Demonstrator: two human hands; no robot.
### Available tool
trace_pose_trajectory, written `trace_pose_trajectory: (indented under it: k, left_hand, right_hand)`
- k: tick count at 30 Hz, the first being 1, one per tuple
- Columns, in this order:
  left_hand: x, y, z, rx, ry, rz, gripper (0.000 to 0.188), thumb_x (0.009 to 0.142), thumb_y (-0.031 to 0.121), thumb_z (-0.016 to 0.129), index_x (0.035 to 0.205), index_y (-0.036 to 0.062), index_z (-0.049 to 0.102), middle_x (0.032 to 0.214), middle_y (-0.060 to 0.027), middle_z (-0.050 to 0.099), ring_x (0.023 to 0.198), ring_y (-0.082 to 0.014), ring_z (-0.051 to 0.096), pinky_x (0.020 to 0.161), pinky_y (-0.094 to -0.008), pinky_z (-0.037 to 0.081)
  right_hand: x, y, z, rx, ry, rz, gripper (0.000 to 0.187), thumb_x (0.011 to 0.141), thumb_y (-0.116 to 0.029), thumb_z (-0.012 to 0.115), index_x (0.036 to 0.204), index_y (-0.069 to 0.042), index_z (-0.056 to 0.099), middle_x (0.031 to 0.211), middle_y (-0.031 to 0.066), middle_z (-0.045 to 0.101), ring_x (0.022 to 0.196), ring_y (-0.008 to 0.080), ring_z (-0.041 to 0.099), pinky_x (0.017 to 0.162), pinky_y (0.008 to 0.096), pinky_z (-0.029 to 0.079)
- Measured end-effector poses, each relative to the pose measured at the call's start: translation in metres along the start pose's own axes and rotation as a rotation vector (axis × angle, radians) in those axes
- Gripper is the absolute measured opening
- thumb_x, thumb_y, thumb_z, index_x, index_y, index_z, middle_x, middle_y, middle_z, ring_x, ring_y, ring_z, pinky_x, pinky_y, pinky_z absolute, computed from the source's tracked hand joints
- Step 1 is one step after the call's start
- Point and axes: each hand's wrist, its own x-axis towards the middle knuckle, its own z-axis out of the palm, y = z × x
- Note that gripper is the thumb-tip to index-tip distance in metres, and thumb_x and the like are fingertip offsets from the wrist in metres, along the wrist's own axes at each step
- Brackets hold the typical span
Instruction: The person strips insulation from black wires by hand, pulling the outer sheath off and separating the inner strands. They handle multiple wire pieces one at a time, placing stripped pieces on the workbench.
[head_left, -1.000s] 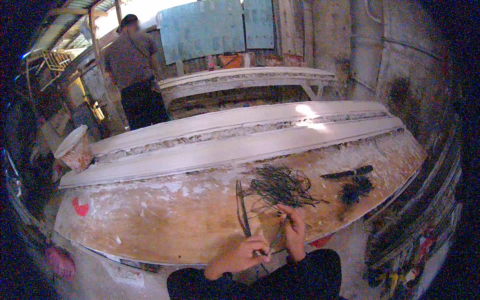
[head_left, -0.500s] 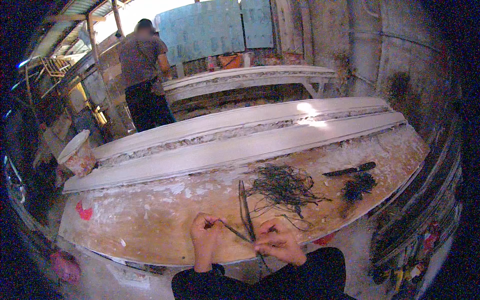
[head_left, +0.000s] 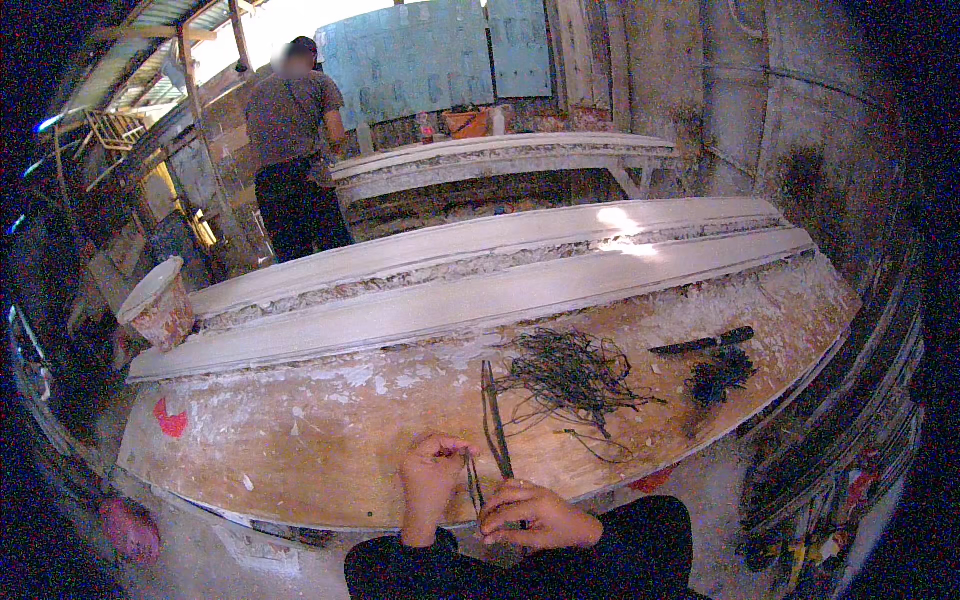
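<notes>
At the table's near edge, my left hand (head_left: pixel 432 475) pinches the end of a thin dark strip (head_left: pixel 473 482). The strip runs down to my right hand (head_left: pixel 538 515), whose fingers close around its lower part. A longer dark bundle of strips (head_left: pixel 492 415) sticks up from the right hand and leans over the tabletop; whether it is cord or cut rubber is hard to tell. Beyond it lies a loose tangle of dark strands (head_left: pixel 570 375). To the right rest a black-handled knife (head_left: pixel 705 342) and a small dark clump of strands (head_left: pixel 720 375).
The worn wooden table (head_left: pixel 300 470) carries two long white moulding strips (head_left: pixel 400 318). A plaster-smeared bucket (head_left: pixel 160 310) stands at its left end, near a red scrap (head_left: pixel 170 418). Behind, another person (head_left: pixel 292 150) stands at a second long bench (head_left: pixel 500 150).
My hands have come closer together: the left shifted slightly right and down, the right moved left. The strip between them now hangs steeper. The other person shifted slightly.
</notes>
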Motion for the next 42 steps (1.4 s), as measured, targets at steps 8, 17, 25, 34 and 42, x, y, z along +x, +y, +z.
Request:
trace_pose_trajectory:
  k: [8,17,25,34,42]
  left_hand:
    - [-0.006,0.003,0.014,-0.16,-0.292,0.052,0.011,0.068,-0.004,0.06,0.077,0.0016,0.063,0.076,-0.0069,0.061,0.069,-0.0148,0.058,0.063,-0.0248,0.046]
    - [-0.024,0.024,0.031,-0.09,-0.768,0.073,0.008,0.073,0.012,0.062,0.077,0.0049,0.062,0.078,-0.0051,0.056,0.073,-0.0161,0.055,0.065,-0.0253,0.044]
    - [-0.033,0.043,0.044,-0.251,-0.781,0.315,0.014,0.073,0.017,0.063,0.077,0.0036,0.06,0.079,-0.0051,0.055,0.073,-0.0174,0.055,0.066,-0.0259,0.044]
    - [-0.009,0.025,0.003,0.043,-0.118,0.002,0.009,0.066,0.004,0.067,0.069,0.0037,0.058,0.071,-0.0039,0.057,0.067,-0.0125,0.055,0.061,-0.0235,0.044]
    - [0.012,-0.007,-0.008,-0.301,0.319,-0.289,0.012,0.064,-0.008,0.059,0.063,0.0027,0.054,0.066,-0.0025,0.055,0.061,-0.0088,0.05,0.058,-0.0229,0.042]
  right_hand:
    - [-0.012,0.006,-0.01,0.012,0.249,0.175,0.009,0.069,-0.01,0.066,0.076,-0.007,0.06,0.073,0.0034,0.058,0.073,0.017,0.054,0.067,0.0298,0.042]
    - [-0.024,0.023,-0.021,-0.13,0.877,0.425,0.006,0.075,-0.001,0.057,0.073,-0.004,0.052,0.07,0.0011,0.052,0.065,0.0095,0.048,0.059,0.0221,0.04]
    - [-0.03,0.028,-0.042,0.062,1.11,0.442,0.01,0.08,-0.007,0.055,0.089,-0.005,0.054,0.082,-0.0006,0.05,0.073,0.0076,0.046,0.064,0.0199,0.038]
    - [-0.027,0.018,-0.039,-0.06,0.781,0.413,0.009,0.076,-0.006,0.057,0.083,-0.004,0.062,0.088,0.0047,0.053,0.081,0.014,0.05,0.072,0.0241,0.039]
    - [-0.004,-0.005,0.008,0.118,0.1,0.132,0.021,0.071,-0.012,0.063,0.092,-0.009,0.062,0.107,0.0081,0.048,0.093,0.022,0.049,0.081,0.0328,0.04]
